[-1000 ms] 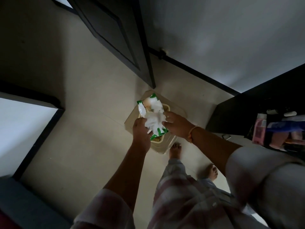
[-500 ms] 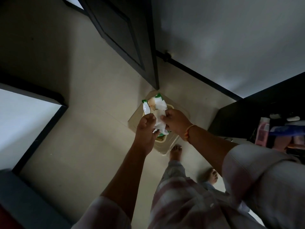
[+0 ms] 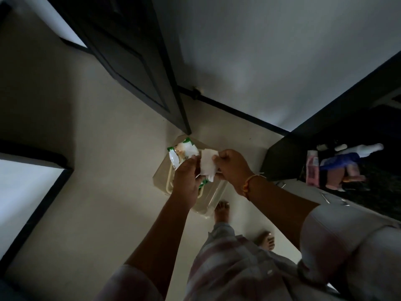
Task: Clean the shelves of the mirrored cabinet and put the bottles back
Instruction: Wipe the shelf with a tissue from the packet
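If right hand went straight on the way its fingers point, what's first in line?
The right hand pinches the wipe, so that touches it now. Past it, the left hand gripping the pack comes first, probably its fingers; the hands look level, but depth is unclear.

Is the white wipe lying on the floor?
No, the right hand pinches the white wipe beside the wipes packet that the left hand holds.

The person wears a pale shirt [image 3: 227, 270] with faint pinkish checks, sleeves [image 3: 338, 235] rolled to the elbows, an orange thread bracelet [image 3: 248, 184] on the right wrist; feet [image 3: 221, 212] bare.
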Demonstrator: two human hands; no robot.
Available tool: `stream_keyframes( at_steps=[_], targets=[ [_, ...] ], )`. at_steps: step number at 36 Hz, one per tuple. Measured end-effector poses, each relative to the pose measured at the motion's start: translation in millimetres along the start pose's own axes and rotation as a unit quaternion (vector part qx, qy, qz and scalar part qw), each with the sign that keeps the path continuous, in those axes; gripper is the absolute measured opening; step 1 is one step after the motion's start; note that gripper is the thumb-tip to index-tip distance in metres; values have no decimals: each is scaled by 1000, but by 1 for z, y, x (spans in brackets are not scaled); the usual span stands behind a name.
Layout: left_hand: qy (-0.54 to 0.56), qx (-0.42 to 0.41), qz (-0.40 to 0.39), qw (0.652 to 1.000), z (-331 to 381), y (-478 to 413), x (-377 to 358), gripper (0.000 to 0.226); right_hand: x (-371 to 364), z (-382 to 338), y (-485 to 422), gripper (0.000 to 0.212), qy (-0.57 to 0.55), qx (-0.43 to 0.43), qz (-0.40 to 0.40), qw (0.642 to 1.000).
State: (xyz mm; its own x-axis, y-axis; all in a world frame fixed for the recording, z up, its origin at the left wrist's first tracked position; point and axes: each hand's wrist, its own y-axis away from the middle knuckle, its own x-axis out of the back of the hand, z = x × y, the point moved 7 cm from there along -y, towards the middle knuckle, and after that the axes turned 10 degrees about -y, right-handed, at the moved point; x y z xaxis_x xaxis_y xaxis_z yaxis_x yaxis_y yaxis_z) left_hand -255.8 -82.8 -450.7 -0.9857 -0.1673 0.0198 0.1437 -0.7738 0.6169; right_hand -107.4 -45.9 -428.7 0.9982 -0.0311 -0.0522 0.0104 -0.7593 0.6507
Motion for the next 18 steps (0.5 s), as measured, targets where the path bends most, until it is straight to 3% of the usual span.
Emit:
stream_keyframes(
  at_steps=[3,8,12,18],
  targets=[
    [46,15,-9,999,13,13,-28,33,26,-5,10,17,20,18,4,1000],
    [-138,-66,-43,987,29,35,-81,21,73,-6,33,15,-46,31,17,998],
    [-86,-31,-84,992,25,52,-123,24,117,2,50,26,-97,21,40,994],
    [-24,23,-161,986,10,80,-195,6,183,19,85,23,-236,13,78,969]
  ],
)
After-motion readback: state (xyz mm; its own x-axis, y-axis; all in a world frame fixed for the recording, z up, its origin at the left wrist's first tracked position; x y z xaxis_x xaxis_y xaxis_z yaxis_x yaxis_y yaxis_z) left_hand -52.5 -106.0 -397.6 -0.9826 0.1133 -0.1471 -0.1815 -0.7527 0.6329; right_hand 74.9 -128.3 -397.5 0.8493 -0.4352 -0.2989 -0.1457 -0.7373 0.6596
